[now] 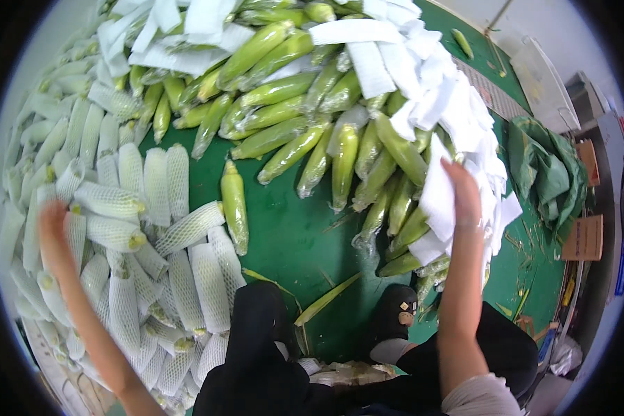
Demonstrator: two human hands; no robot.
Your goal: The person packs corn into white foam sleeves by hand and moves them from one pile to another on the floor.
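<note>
A person's two bare hands work on either side of a lone green ear of corn (pixel 234 208), which lies in clear film on a green floor (pixel 305 239). The right hand (pixel 459 182) is well to the right of the lone ear, its fingers against a white foam sleeve (pixel 435 188); whether it grips the sleeve cannot be told. The left hand (pixel 53 220), blurred, is well to the left of the lone ear, over a big pile of corn in white foam nets (pixel 156 184); whether it holds anything cannot be told. That pile spreads leftward from the lone ear, its closest pieces just beside it. Beyond the lone ear and to its right, a heap of film-wrapped green corn (pixel 277 97) curves round, with more flat white sleeves (pixel 457 97) strewn over its far and right edges. On the lone ear's near side are a loose husk leaf (pixel 326 299), the person's dark trousers (pixel 256 347) and a dark shoe (pixel 394 312). Far to the lone ear's right are a crumpled green sheet (pixel 548 170) and a cardboard box (pixel 584 238).
</note>
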